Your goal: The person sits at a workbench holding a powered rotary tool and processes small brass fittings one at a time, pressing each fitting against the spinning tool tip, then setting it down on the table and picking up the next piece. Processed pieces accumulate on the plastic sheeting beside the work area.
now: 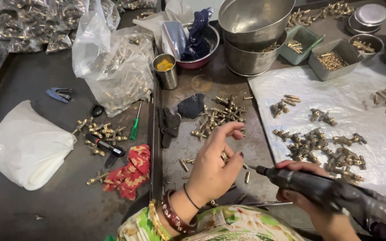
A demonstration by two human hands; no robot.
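Observation:
My right hand (309, 196) grips a black powered hand tool (327, 189) whose tip points left over the dark metal table (45, 218). My left hand (213, 163) hovers with fingers spread above a few loose brass pins (184, 164), just below a heap of brass fittings (222, 116). Whether a small part sits between its fingertips is hidden. More brass fittings (318, 145) lie in clusters on a white plastic sheet (380, 160) to the right.
Steel bowls (251, 31), a steel cup (166, 71), grey trays of brass parts (333, 58) and clear bags of fittings (117, 67) stand at the back. A green screwdriver (135, 122), red cloth (130, 172), white folded bag (23, 147) and scattered fittings (101, 131) lie left.

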